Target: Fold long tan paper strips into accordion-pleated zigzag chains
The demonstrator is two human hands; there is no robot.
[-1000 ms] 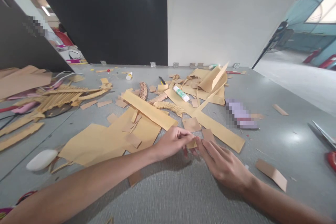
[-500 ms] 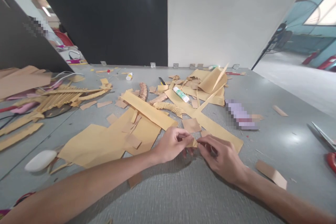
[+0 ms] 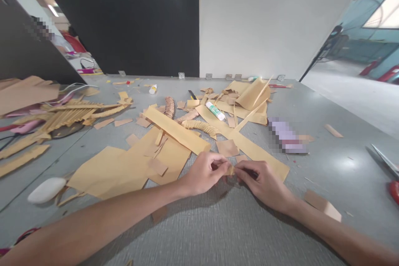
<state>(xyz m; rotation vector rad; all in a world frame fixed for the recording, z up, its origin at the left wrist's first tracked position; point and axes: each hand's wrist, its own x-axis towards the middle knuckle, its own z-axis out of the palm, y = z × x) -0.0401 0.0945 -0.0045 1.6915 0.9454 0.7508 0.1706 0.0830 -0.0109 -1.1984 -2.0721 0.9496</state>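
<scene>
Between my two hands is a small piece of brown paper (image 3: 230, 170), mostly covered by the fingers. My left hand (image 3: 207, 174) pinches its left side, and my right hand (image 3: 263, 183) pinches its right side with thumb and forefinger. Just beyond the fingers lie a square paper scrap (image 3: 227, 148) and a long paper strip (image 3: 262, 156). A folded paper band (image 3: 177, 130) rests on larger brown sheets (image 3: 109, 170) up and left of my left hand. Pleated paper pieces (image 3: 201, 127) curl behind it.
A glue stick (image 3: 215, 111), a small white bottle (image 3: 153, 89) and a cutter (image 3: 192, 95) lie farther back. Scissors (image 3: 393, 191) sit at the right edge, and a blurred purple object (image 3: 286, 135) nearer. At left are a white rounded object (image 3: 46, 190) and a fan-pleated paper piece (image 3: 67, 118).
Both hands stay in nearly the same spot. The fingers of my right hand have drawn closer together on the small paper piece, and less of it shows.
</scene>
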